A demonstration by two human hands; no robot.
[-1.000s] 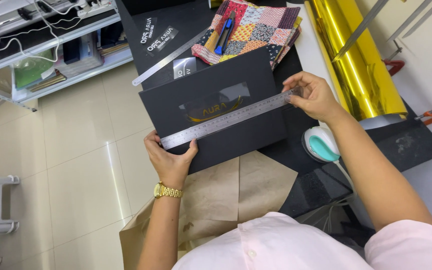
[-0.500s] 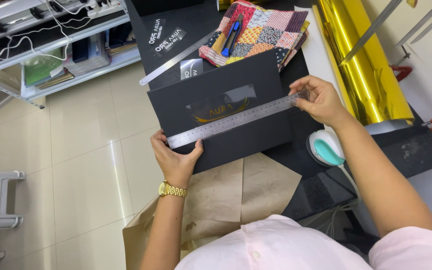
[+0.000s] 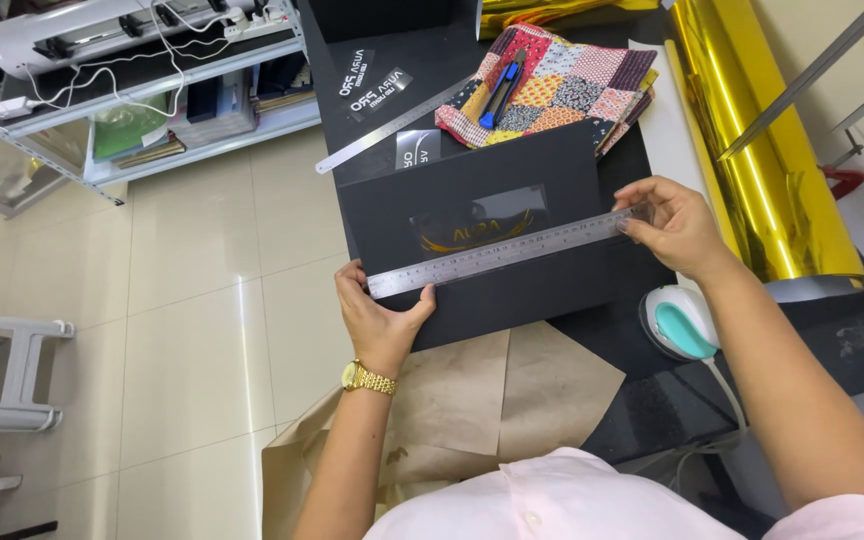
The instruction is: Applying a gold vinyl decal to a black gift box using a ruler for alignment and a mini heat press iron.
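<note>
A long steel ruler (image 3: 508, 251) lies slantwise across a black card sheet (image 3: 512, 290) that bears a small clear film with a gold design (image 3: 469, 229). My left hand (image 3: 380, 318), with a gold watch on its wrist, pinches the ruler's left end against the card's edge. My right hand (image 3: 674, 226) presses its fingertips on the ruler's right end. The card rests on the black table (image 3: 857, 350).
A patchwork cloth (image 3: 572, 95) with a blue cutter (image 3: 500, 90) lies behind the card, beside a second steel ruler (image 3: 384, 130). A gold foil roll (image 3: 752, 150) runs along the right. A small white-and-teal iron (image 3: 679, 322) and brown paper (image 3: 472, 400) sit near me. Shelving (image 3: 152, 90) stands left.
The view has shifted slightly; both hands stay on the ruler's ends, and the ruler sits about the same on the card.
</note>
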